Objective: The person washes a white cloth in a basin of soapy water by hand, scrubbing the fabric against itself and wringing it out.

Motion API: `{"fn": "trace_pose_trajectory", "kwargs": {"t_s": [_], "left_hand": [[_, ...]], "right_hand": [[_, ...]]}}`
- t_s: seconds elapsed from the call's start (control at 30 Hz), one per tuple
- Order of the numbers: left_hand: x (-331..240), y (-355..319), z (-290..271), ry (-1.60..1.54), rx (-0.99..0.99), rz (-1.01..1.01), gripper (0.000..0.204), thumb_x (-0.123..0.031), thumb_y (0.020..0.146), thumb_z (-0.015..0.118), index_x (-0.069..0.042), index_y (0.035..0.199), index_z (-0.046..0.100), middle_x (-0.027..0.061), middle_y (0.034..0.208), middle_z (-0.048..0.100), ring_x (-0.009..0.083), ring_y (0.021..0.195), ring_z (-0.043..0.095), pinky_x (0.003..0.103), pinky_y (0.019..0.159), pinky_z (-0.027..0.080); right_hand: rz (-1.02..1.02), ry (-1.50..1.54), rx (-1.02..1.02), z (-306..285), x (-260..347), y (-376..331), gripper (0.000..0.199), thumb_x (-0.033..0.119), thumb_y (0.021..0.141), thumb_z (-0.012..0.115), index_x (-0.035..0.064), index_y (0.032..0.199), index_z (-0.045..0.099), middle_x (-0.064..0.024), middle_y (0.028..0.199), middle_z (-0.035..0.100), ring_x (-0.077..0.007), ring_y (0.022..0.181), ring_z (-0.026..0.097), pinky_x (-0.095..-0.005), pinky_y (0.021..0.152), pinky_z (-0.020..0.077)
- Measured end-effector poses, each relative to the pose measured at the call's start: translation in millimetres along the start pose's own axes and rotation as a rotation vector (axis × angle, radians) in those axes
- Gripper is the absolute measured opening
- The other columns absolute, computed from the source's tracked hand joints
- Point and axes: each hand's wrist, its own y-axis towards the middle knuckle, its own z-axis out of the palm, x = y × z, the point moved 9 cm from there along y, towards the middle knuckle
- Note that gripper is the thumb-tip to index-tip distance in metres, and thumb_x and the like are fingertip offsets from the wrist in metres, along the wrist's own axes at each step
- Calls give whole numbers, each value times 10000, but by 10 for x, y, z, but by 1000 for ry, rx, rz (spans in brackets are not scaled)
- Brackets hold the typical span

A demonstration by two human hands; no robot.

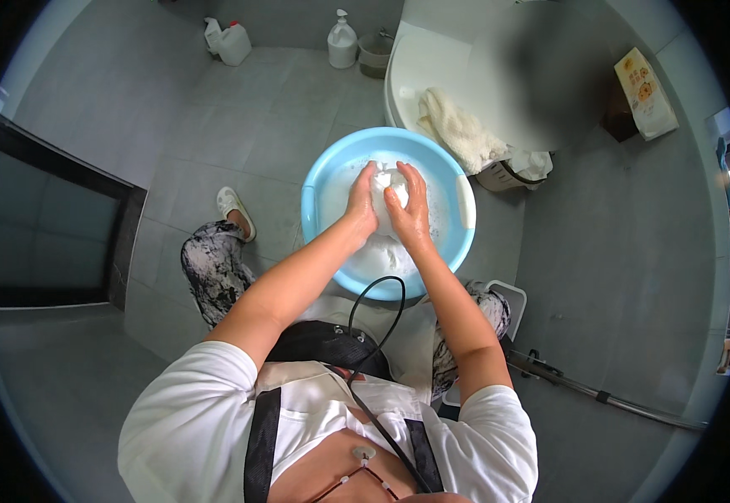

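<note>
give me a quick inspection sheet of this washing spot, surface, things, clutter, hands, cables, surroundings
surface: grey tiled floor
job's things: white cloth in sudsy water in a light blue basin
clutter: cream towel, white jug, pump bottle, slipper
grippers: left hand and right hand both clasp the cloth
cables: black cable looping from the chest
surroundings: white toilet, long-handled tool on the floor

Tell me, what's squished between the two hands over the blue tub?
In the head view, a wet white cloth sits between the left hand and the right hand, pressed from both sides over the blue tub.
</note>
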Motion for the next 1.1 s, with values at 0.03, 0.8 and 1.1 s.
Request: {"fn": "trace_pose_trajectory", "kwargs": {"t_s": [0.03,0.8,1.1], "left_hand": [[8,-56,9,46,-31,23,400,-410,786,485,-89,1024,506,74,966,555,224,885,541,356,789,428],[-886,-80,-200,960,-6,529,178,-253,799,542,-75,809,551,67,772,552,178,713,529,313,638,417],[-171,-236,-186,2267,168,683,483,-252,717,596,-161,1167,444,100,1325,269,278,1222,240,483,956,239]], "right_hand": [[-11,5,-26,-12,17,-3,496,236,739,587,49,1163,411,-189,1187,393,-321,1137,350,-374,948,285],[346,323,-26,-525,-606,72,339,342,869,423,41,970,541,-54,897,536,-142,750,507,-255,728,393],[205,-735,348,-116,-860,-476,507,268,748,570,108,1194,389,-169,1154,443,-312,921,531,-397,812,416]]}}
